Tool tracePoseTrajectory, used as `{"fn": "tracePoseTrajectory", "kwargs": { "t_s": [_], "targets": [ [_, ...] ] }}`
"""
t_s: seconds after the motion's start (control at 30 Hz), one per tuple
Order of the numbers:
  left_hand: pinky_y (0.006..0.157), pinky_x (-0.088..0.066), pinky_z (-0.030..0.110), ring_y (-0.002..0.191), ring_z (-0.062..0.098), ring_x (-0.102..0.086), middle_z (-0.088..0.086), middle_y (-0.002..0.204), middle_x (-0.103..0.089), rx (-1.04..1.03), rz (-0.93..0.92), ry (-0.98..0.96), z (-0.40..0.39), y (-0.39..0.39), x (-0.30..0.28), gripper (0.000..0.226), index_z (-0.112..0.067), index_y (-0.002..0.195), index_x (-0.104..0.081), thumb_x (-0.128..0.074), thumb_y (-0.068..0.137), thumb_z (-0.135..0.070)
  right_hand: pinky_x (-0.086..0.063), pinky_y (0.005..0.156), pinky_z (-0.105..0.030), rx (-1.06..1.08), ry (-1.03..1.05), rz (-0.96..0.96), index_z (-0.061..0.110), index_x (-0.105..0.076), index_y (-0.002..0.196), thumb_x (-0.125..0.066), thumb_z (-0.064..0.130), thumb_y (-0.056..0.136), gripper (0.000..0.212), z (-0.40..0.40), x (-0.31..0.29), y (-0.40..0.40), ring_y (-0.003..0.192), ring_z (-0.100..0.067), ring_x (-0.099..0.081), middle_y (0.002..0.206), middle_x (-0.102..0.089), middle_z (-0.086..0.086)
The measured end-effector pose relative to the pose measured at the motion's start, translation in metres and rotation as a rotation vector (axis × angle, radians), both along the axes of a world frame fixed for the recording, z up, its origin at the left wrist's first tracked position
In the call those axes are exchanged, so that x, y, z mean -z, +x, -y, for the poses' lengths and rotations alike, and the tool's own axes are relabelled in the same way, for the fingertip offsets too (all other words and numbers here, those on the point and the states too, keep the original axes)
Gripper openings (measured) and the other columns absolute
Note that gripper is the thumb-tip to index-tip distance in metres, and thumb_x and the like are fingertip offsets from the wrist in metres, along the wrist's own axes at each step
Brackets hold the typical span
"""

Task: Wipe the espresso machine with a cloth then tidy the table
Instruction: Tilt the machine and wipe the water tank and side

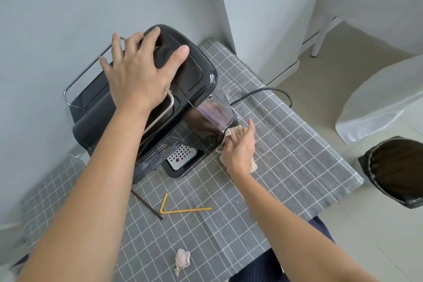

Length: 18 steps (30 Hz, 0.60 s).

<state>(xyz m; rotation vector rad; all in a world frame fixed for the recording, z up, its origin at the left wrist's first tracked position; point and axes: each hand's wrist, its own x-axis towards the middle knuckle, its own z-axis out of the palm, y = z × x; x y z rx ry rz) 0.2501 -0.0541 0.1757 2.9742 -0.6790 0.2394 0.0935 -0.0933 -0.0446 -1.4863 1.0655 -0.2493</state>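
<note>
Your two bare forearms fill the near part of the view, reaching out over the grey checked tablecloth (286, 167) toward the espresso machine (146, 107), which stands at the far side of the table against the wall. Your left hand (137, 73) lies flat on top of the machine with its fingers spread wide and gripping nothing; judging by the pose, you are pinning the body down so it does not slide or rock while the other hand rubs it. Your right hand (240, 149) is closed around the beige cloth (235, 133), bunched into a wad and pressed against the machine's lower right side, just under the clear water tank (215, 110), with loose folds trailing below your palm onto the tablecloth. Holding the cloth balled up like this likely gives you a firm pad for the narrow base, so the wiping step looks to be in hand and not finished. The power cord (263, 92) runs off from behind the machine to the table's right edge, so mind it as you work round. Nearer you than the machine lie a bent yellow straw (183, 210), a dark thin stick (146, 204) just left of it, and, closest to you, a crumpled tissue (182, 258); these are probably the tidying left to do. A black-lined bin (398, 171) stands on the floor well to the machine's right.
</note>
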Motion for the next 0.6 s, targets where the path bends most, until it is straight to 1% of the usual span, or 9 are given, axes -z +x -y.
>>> {"fn": "tracePoseTrajectory", "kwargs": {
  "t_s": [0.1,0.17,0.23,0.3,0.37,0.43,0.47,0.53,0.6],
  "targets": [
    [0.11,-0.015,0.063,0.147,0.031,-0.015,-0.002,0.149,-0.041,-0.011,-0.007,-0.001,0.0,0.0,0.0,0.082,-0.037,0.14,-0.038,-0.022,0.076,-0.085,-0.031,0.106,-0.026,-0.032,-0.065,0.02,0.007,-0.024,0.148,-0.051,0.0,0.092,0.062,-0.012,-0.002,0.0,0.134,-0.028,-0.042,0.145,-0.041,-0.017],
    [0.11,-0.015,0.063,0.147,0.032,-0.014,-0.002,0.148,-0.041,-0.016,-0.008,-0.002,0.0,0.0,0.001,0.082,-0.037,0.14,-0.038,-0.022,0.076,-0.085,-0.039,0.108,-0.032,-0.158,-0.196,0.01,0.009,-0.027,0.144,-0.049,-0.001,0.093,0.057,-0.022,0.004,-0.008,0.131,-0.028,-0.045,0.146,-0.039,-0.016],
    [0.11,-0.015,0.063,0.147,0.032,-0.014,-0.002,0.149,-0.041,-0.013,-0.008,0.001,0.001,0.0,0.0,0.083,-0.037,0.141,-0.038,-0.022,0.075,-0.086,-0.051,0.092,-0.038,-0.279,-0.269,-0.058,0.019,-0.03,0.138,-0.048,0.0,0.094,0.051,-0.013,0.011,-0.017,0.119,-0.028,-0.056,0.144,-0.041,-0.013],
    [0.111,-0.015,0.063,0.147,0.032,-0.014,-0.002,0.149,-0.041,-0.008,-0.013,-0.001,0.002,0.0,-0.001,0.083,-0.037,0.141,-0.037,-0.021,0.075,-0.086,-0.051,0.072,-0.036,-0.469,-0.362,-0.122,0.02,-0.031,0.134,-0.05,0.004,0.092,0.048,0.005,0.016,-0.025,0.104,-0.031,-0.063,0.138,-0.044,-0.012],
    [0.11,-0.015,0.063,0.147,0.032,-0.014,-0.001,0.149,-0.041,0.0,-0.01,-0.005,0.002,0.0,-0.001,0.084,-0.036,0.141,-0.037,-0.021,0.075,-0.086,-0.047,0.069,-0.034,-0.662,-0.448,-0.067,0.016,-0.037,0.131,-0.055,0.003,0.086,0.05,0.024,0.017,-0.035,0.109,-0.034,-0.06,0.131,-0.05,-0.013],
    [0.11,-0.016,0.064,0.147,0.032,-0.014,0.0,0.148,-0.041,0.003,-0.008,-0.002,0.001,-0.001,-0.001,0.084,-0.036,0.141,-0.037,-0.02,0.076,-0.086,-0.052,0.079,-0.038,-0.608,-0.474,0.003,0.013,-0.043,0.132,-0.057,-0.002,0.082,0.054,0.032,0.014,-0.043,0.123,-0.032,-0.051,0.135,-0.052,-0.013],
    [0.11,-0.016,0.064,0.147,0.032,-0.014,0.0,0.148,-0.041,0.002,-0.008,0.001,0.0,-0.001,-0.001,0.084,-0.036,0.141,-0.037,-0.02,0.076,-0.086,-0.051,0.091,-0.042,-0.489,-0.441,0.018,0.012,-0.043,0.137,-0.056,-0.006,0.083,0.058,0.03,0.013,-0.044,0.13,-0.03,-0.046,0.143,-0.047,-0.013],
    [0.111,-0.015,0.064,0.147,0.031,-0.014,-0.001,0.148,-0.041,-0.006,-0.004,0.005,-0.001,-0.001,0.0,0.084,-0.036,0.141,-0.037,-0.02,0.076,-0.086,-0.03,0.117,-0.04,-0.327,-0.369,0.009,0.01,-0.03,0.149,-0.054,-0.002,0.092,0.062,0.021,0.011,-0.03,0.146,-0.028,-0.026,0.159,-0.026,-0.012],
    [0.111,-0.014,0.063,0.147,0.031,-0.013,-0.002,0.149,-0.04,-0.012,-0.013,0.002,0.0,0.0,0.0,0.083,-0.037,0.141,-0.037,-0.021,0.076,-0.086,-0.007,0.122,-0.035,-0.335,-0.335,-0.051,0.006,-0.015,0.154,-0.047,0.015,0.101,0.062,0.005,0.011,-0.011,0.152,-0.025,-0.004,0.164,-0.009,-0.012]
  ]
}}
